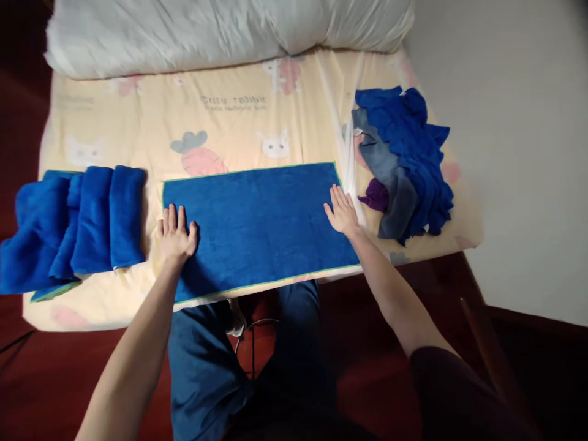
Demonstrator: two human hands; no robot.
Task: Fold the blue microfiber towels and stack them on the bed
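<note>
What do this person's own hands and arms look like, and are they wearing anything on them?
Both the left hand and the right hand are bare, with no gloves and no rings that I can see. The forearms are uncovered too. A dark sleeve shows on the right upper arm; the left sleeve is out of view.

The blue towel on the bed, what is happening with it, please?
A person has the blue towel spread flat near the edge of the bed. The left hand rests on its left end and the right hand on its right end, both with palms down. Folded blue towels lie to the left, and a loose heap of blue, grey and purple cloths lies to the right.
</note>
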